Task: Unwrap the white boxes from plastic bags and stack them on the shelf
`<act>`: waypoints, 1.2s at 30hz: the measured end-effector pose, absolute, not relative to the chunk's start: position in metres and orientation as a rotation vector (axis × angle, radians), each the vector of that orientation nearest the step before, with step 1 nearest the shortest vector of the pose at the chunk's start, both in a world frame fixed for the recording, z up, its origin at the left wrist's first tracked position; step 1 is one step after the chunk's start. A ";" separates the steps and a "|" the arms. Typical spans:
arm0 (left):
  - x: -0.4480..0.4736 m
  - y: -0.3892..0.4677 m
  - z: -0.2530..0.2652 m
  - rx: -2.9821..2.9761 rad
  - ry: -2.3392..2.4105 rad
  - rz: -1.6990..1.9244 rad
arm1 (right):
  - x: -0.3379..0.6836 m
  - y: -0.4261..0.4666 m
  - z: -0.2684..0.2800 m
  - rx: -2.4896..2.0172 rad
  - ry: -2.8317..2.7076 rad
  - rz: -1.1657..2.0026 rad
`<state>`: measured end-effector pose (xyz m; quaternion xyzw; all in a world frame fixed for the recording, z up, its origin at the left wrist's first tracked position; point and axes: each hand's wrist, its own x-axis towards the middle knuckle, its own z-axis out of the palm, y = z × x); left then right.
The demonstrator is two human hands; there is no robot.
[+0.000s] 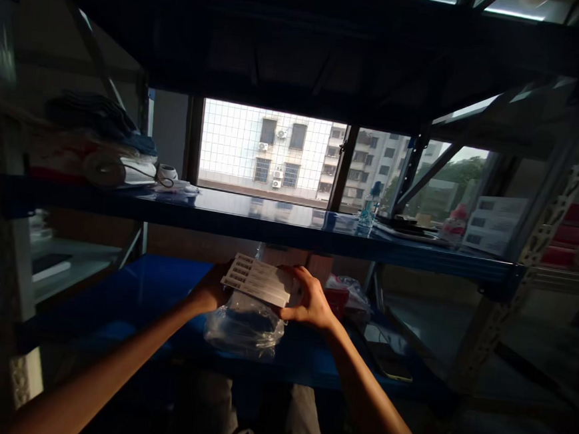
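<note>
Between my two hands is a stack of small white boxes (259, 280) with barcode labels on the ends that show, held tilted above the lower blue shelf (164, 277). My left hand (212, 288) is closed on the stack's left end, its fingers partly in shadow. On the right end, my right hand (310, 299) grips with thumb below and fingers over the top. Just beneath the boxes lies a crumpled clear plastic bag (245, 327); whether the boxes touch it, I cannot tell.
Above my hands runs the front edge of the upper blue shelf (268, 232). On it stand a bottle of blue liquid (369, 206), a pink-capped bottle (454, 224) and stacked white boxes (494, 224). Red and clear packages (348, 296) lie right of my hands, near a dark flat device (388, 360).
</note>
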<state>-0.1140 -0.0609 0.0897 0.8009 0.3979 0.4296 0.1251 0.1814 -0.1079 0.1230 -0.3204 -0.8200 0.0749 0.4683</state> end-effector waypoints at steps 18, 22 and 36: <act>-0.071 -0.117 0.300 1.510 0.586 1.614 | 0.177 -0.145 0.309 -0.760 -1.574 0.240; -0.037 -0.072 0.332 1.486 0.683 1.660 | 0.162 -0.112 0.350 -1.108 -1.439 -0.025; -0.021 -0.001 0.331 1.840 0.974 1.161 | 0.153 -0.040 0.347 -1.599 -1.758 -0.258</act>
